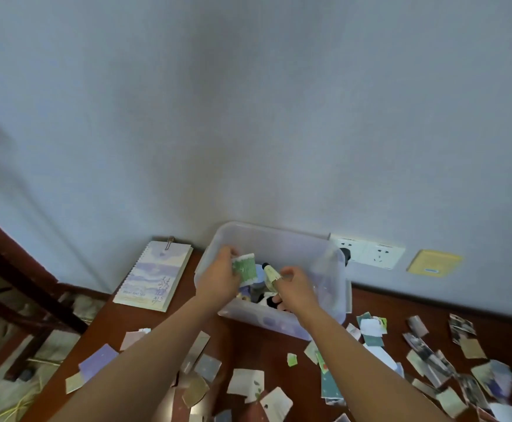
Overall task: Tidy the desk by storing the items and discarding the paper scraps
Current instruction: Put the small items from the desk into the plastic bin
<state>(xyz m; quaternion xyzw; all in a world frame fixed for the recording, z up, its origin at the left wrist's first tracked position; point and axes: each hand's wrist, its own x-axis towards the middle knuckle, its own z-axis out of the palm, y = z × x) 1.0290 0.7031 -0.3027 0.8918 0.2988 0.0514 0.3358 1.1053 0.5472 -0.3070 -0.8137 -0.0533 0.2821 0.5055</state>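
Left hand first: from my seat I see its fingers curled round a green patterned roll with white edges, held over the open clear plastic box. Right hand is just beside it at 3 o'clock, thumb and fingers pinching a small pale tube with a dark cap, tilted so the cap points toward 11 o'clock. Both held things hang above the inside of the box, the roll nearer its 9 o'clock wall. Under them the box already carries several things, among them a grey-blue cylinder and something black and white; I cannot tell what they are.

The box sits on the dark red-brown worktop, its far side against the wall. A spiral notebook with a lilac cover leans on the wall at the box's 9 o'clock. Paper scraps lie scattered over the worktop from the box's 7 o'clock round to 4 o'clock, thickest at 4 o'clock, where some overlap. White wall sockets sit at the box's 3 o'clock, one with a dark plug in it, and a yellow card is on the wall farther toward 3 o'clock.
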